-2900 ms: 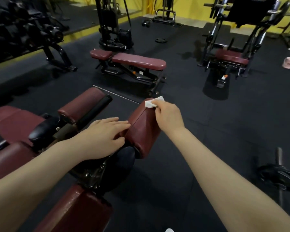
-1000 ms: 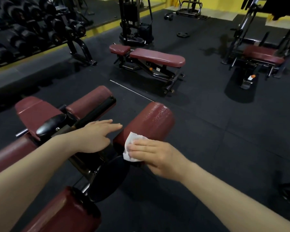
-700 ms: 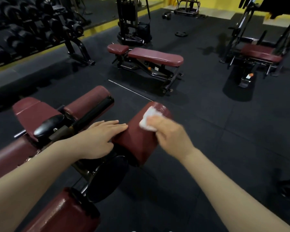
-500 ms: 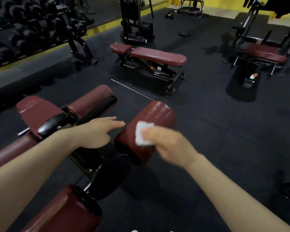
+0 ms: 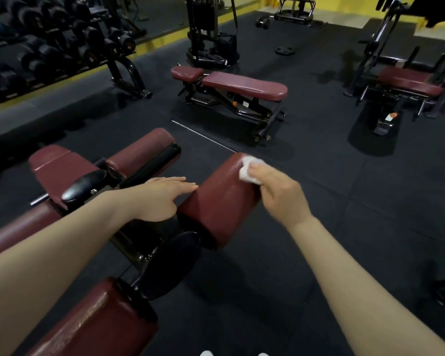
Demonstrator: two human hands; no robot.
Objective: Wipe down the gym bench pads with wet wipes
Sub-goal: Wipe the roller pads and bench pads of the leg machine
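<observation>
On one pad (image 5: 221,199) (maroon): one wipe (image 5: 247,172)

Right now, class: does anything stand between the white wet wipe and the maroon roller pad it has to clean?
Nothing visible does. The right hand presses the white wet wipe directly against the far end of the maroon roller pad.

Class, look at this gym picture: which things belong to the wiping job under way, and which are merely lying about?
Part of the job:
- wet wipe, gripped by the right hand
- maroon roller pad being wiped
- left hand, flat against the pad's near end

Just lying about:
- flat bench
- dumbbell rack
- weight plate on the floor
</observation>
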